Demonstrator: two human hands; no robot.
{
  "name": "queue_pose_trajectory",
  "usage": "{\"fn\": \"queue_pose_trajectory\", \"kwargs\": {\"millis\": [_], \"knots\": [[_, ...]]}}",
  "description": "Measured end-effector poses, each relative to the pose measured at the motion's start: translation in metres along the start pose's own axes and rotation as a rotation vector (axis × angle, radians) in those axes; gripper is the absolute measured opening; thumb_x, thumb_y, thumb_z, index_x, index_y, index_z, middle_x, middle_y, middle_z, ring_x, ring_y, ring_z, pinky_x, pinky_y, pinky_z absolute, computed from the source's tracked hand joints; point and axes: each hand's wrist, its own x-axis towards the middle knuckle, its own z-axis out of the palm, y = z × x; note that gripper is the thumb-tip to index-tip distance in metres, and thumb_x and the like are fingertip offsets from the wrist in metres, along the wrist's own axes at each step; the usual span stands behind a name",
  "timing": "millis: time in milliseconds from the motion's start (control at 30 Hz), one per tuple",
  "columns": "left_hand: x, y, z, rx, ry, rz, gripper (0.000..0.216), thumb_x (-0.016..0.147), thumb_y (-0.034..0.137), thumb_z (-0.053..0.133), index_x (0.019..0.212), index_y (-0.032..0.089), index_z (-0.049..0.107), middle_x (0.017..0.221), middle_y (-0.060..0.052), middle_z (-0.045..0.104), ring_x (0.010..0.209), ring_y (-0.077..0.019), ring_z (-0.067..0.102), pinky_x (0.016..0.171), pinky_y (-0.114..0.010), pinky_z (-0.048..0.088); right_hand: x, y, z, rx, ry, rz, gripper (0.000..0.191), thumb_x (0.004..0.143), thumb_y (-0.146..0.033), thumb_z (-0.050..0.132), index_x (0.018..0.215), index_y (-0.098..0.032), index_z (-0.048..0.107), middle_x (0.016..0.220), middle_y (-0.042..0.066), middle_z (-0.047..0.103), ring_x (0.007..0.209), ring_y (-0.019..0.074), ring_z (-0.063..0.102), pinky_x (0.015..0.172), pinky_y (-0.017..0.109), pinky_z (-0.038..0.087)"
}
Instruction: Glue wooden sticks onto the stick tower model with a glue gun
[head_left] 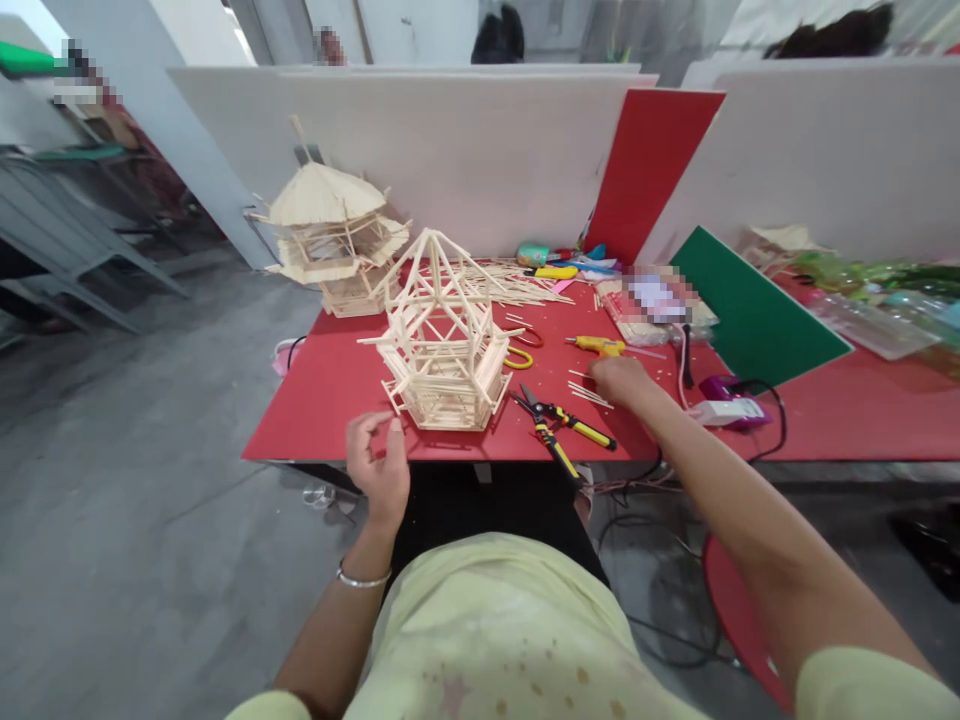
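Observation:
A pavilion-shaped frame of thin wooden sticks [442, 350] stands upright near the front of the red table. My left hand [380, 470] is beside its lower left corner, fingers curved and apart, with nothing held in it. On the other side, my right hand [621, 382] is closed around the handle of a yellow hot glue gun [598, 345], whose nozzle points left. My fingers hide most of the handle. Several loose sticks [589, 392] lie just left of that hand. Black-and-yellow pliers [577, 425] and another similar cutting tool [551, 440] rest at the table's front edge.
A roofed stick pavilion [330, 230] stands at the back left. Behind the frame lie many loose sticks [495, 283] and yellow-handled scissors [519, 358]. A power strip [731, 410] with cables is at right, near a green board [757, 305]. White panels [450, 160] border the back.

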Motion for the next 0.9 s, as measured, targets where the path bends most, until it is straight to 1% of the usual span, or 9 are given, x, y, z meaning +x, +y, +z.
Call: {"fn": "queue_pose_trajectory", "kwargs": {"millis": [100, 167, 200, 300, 400, 500, 667, 767, 900], "knots": [[-0.001, 0.022, -0.002, -0.095, -0.222, -0.158, 0.023, 0.088, 0.040, 0.066, 0.082, 0.019, 0.071, 0.062, 0.003, 0.060, 0.057, -0.0120, 0.055, 0.060, -0.025, 0.048, -0.011, 0.002, -0.022, -0.002, 0.025, -0.053, 0.021, 0.090, -0.030, 0.063, 0.099, -0.014, 0.072, 0.105, 0.014, 0.071, 0.100, 0.0256, 0.064, 0.083, 0.037, 0.048], [-0.002, 0.037, 0.002, -0.137, -0.341, -0.219, 0.025, 0.089, 0.042, 0.065, 0.082, 0.019, 0.072, 0.052, 0.004, 0.055, 0.047, -0.0113, 0.050, 0.050, -0.024, 0.043, -0.028, -0.005, -0.035, 0.008, 0.074, -0.090, 0.022, 0.093, -0.033, 0.056, 0.101, -0.019, 0.071, 0.108, 0.013, 0.071, 0.097, 0.0242, 0.064, 0.076, 0.032, 0.045], [-0.002, 0.043, 0.004, -0.113, -0.351, -0.177, 0.024, 0.090, 0.041, 0.065, 0.084, 0.020, 0.074, 0.053, 0.004, 0.057, 0.047, -0.0117, 0.051, 0.050, -0.025, 0.044, -0.040, -0.012, -0.041, 0.017, 0.107, -0.111, 0.025, 0.095, -0.034, 0.051, 0.105, -0.021, 0.070, 0.113, 0.011, 0.069, 0.097, 0.0228, 0.063, 0.073, 0.031, 0.043], [-0.001, 0.055, 0.007, 0.062, -0.377, 0.259, 0.015, 0.091, 0.031, 0.066, 0.097, 0.022, 0.076, 0.076, -0.003, 0.073, 0.064, -0.0141, 0.064, 0.065, -0.027, 0.050, -0.082, -0.048, -0.061, 0.098, 0.358, -0.229, 0.035, 0.100, -0.037, 0.039, 0.113, -0.023, 0.069, 0.117, 0.010, 0.066, 0.089, 0.0202, 0.061, 0.062, 0.029, 0.034], [0.003, 0.060, 0.003, 0.263, -0.423, 0.695, 0.032, 0.091, 0.021, 0.065, 0.122, 0.023, 0.070, 0.074, -0.004, 0.071, 0.067, -0.0153, 0.064, 0.067, -0.028, 0.046, -0.119, -0.098, -0.084, 0.085, 0.486, -0.419, 0.034, 0.101, -0.029, 0.040, 0.125, -0.029, 0.065, 0.108, 0.006, 0.067, 0.080, 0.0169, 0.058, 0.056, 0.030, 0.023], [0.016, 0.062, -0.003, 0.440, -0.398, 0.851, 0.041, 0.092, 0.018, 0.062, 0.132, 0.023, 0.063, 0.068, -0.004, 0.066, 0.066, -0.0169, 0.059, 0.064, -0.030, 0.038, -0.137, -0.141, -0.105, 0.066, 0.618, -0.518, 0.033, 0.102, -0.025, 0.039, 0.123, -0.027, 0.065, 0.099, 0.005, 0.068, 0.078, 0.0152, 0.057, 0.056, 0.032, 0.020], [0.052, 0.060, -0.009, 0.627, -0.425, 0.823, 0.029, 0.099, 0.023, 0.052, 0.120, 0.026, 0.071, 0.070, -0.004, 0.064, 0.066, -0.0158, 0.057, 0.060, -0.030, 0.031, -0.134, -0.183, -0.122, 0.016, 0.707, -0.526, 0.027, 0.098, -0.013, 0.044, 0.101, -0.021, 0.069, 0.091, 0.007, 0.069, 0.073, 0.0151, 0.057, 0.055, 0.033, 0.021], [0.062, 0.055, -0.006, 0.725, -0.476, 0.765, 0.032, 0.101, 0.024, 0.045, 0.120, 0.026, 0.071, 0.073, -0.006, 0.067, 0.068, -0.0165, 0.060, 0.059, -0.030, 0.033, -0.124, -0.195, -0.120, -0.014, 0.727, -0.522, 0.029, 0.096, -0.009, 0.043, 0.104, -0.019, 0.069, 0.100, 0.010, 0.070, 0.078, 0.0171, 0.060, 0.056, 0.032, 0.026], [0.055, 0.045, 0.003, 0.795, -0.463, 0.759, 0.036, 0.100, 0.022, 0.045, 0.128, 0.027, 0.066, 0.096, -0.009, 0.076, 0.079, -0.0195, 0.068, 0.062, -0.031, 0.039, -0.116, -0.202, -0.112, -0.023, 0.727, -0.486, 0.030, 0.099, -0.012, 0.041, 0.111, -0.018, 0.068, 0.104, 0.011, 0.070, 0.080, 0.0186, 0.062, 0.058, 0.032, 0.033]]}}
